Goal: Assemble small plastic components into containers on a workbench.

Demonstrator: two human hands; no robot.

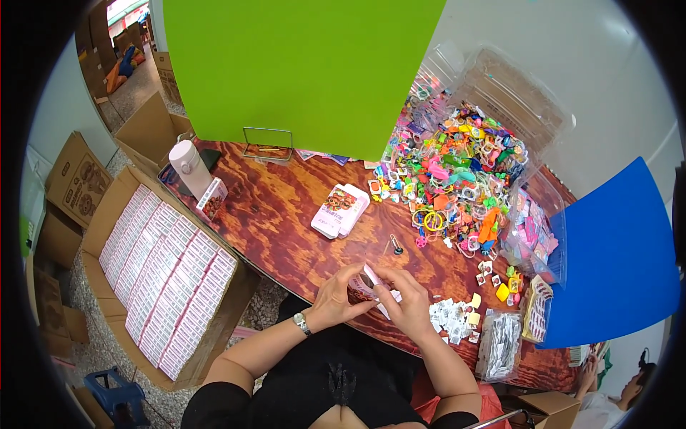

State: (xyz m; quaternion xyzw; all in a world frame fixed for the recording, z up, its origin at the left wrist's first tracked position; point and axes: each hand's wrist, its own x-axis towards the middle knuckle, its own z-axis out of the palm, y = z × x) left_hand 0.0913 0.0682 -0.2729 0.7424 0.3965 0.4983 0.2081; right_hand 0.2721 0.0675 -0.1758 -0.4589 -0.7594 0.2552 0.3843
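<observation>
Pink-and-white small carton (pixel 369 284) is pinched between left hand (pixel 336 300) and right hand (pixel 409 304) (flaps open), steadied above the wooden table (pixel 286 214).

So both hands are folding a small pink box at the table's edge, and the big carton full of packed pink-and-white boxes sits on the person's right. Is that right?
Not quite: the head view shows the carton of packed boxes on the person's left, on the floor beside the table. The rest holds: the left hand and right hand both hold a small pink box at the table's edge.

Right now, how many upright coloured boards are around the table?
2: a green board standing at the table's far edge, and a blue board at its right end. Others may be out of view.
</observation>
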